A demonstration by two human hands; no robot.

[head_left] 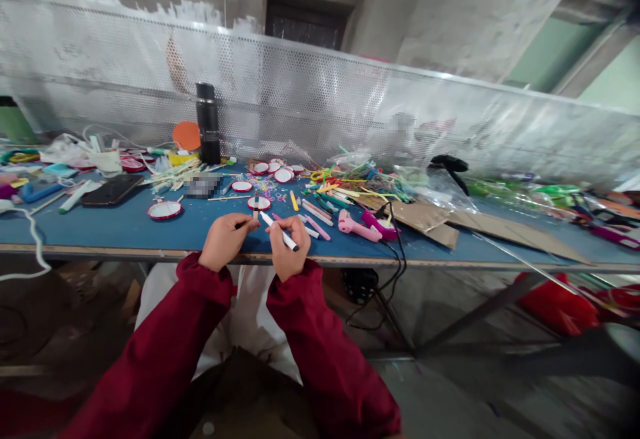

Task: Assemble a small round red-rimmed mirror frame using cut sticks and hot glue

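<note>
Both my hands are over the near edge of a blue table (125,229), in dark red sleeves. My right hand (289,250) is closed around a white marker pen (279,230) with a dark cap end, held slanted with its tip pointing up-left. My left hand (226,239) is closed in a pinch on a thin stick (255,209) that stands up from its fingers, close to the pen's tip. Just beyond the hands lies a small white round disc with a red rim (259,203).
More red-rimmed discs (164,210), coloured sticks and straws (345,189), a pink glue gun (357,226) with a black cord, a black phone (113,189), a black bottle (208,123), cardboard sheets (440,222) and a perforated metal screen (320,99) behind.
</note>
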